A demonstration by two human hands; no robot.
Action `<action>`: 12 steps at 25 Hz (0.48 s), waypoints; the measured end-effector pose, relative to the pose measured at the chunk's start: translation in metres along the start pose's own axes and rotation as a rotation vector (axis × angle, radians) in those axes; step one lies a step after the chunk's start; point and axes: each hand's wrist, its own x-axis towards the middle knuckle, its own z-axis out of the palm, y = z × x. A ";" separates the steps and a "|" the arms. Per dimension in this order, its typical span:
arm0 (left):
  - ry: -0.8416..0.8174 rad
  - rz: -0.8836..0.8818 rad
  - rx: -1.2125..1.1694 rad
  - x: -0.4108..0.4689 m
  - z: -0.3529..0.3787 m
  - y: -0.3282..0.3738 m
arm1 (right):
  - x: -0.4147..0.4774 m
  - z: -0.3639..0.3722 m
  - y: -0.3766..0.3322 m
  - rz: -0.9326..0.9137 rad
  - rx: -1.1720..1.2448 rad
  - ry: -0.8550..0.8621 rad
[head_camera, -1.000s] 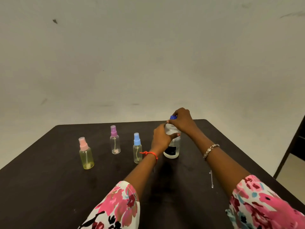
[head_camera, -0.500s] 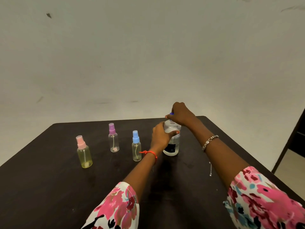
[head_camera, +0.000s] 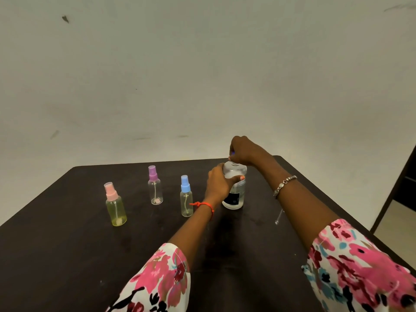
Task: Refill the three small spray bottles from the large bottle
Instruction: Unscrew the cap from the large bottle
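A large clear bottle (head_camera: 236, 194) with a dark label stands on the dark table (head_camera: 67, 255). My left hand (head_camera: 219, 182) grips its upper body. Just above its bare neck, my right hand (head_camera: 244, 150) pinches the blue cap (head_camera: 231, 152), which is mostly hidden by my fingers. To the left stand three small spray bottles, all upright: one with a pink top (head_camera: 114, 204) and yellowish liquid, one with a purple top (head_camera: 154, 185), and one with a blue top (head_camera: 186, 197) nearest my left wrist.
A plain pale wall rises behind the table. The table's right edge runs close to my right arm, and a dark door frame (head_camera: 403, 188) stands at the far right. A thin chain (head_camera: 279, 218) hangs from my right wrist's bracelet.
My right hand has risen from the bottle's top with the blue cap, and the bottle's neck now shows bare. My left hand still holds the bottle in place.
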 end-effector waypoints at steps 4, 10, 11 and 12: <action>-0.016 0.015 -0.023 -0.001 -0.002 0.000 | 0.000 -0.003 -0.004 0.017 0.035 -0.034; -0.009 -0.005 -0.005 0.000 0.000 -0.002 | 0.002 0.001 -0.002 0.006 0.002 0.004; -0.015 -0.010 -0.009 0.001 0.000 -0.003 | 0.003 -0.002 -0.003 0.007 0.028 -0.033; -0.020 -0.010 -0.016 0.001 0.000 -0.003 | 0.002 -0.004 -0.004 0.002 0.049 -0.048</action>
